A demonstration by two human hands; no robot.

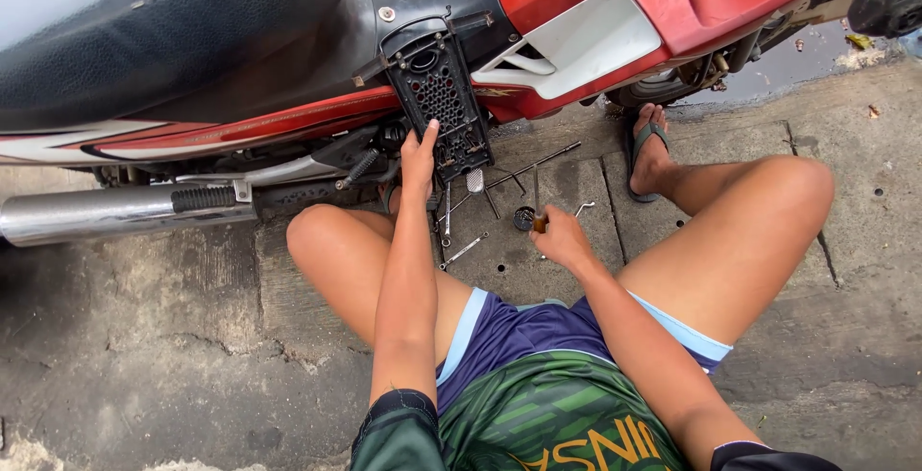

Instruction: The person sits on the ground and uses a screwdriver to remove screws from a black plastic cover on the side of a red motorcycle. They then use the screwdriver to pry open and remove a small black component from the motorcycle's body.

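A red and white motorcycle lies across the top of the view, with a black seat at the left. My left hand presses on the lower edge of a black perforated cover at the bike's side, fingers spread on it. My right hand is closed around a screwdriver with a brownish handle, its shaft pointing away from me over the concrete. Several metal tools lie on the ground between my knees, below the cover.
A chrome exhaust pipe runs along the left under the bike. My bare legs spread to both sides, the right foot in a sandal near the rear wheel. A small round dark part sits by the screwdriver. Cracked concrete surrounds me.
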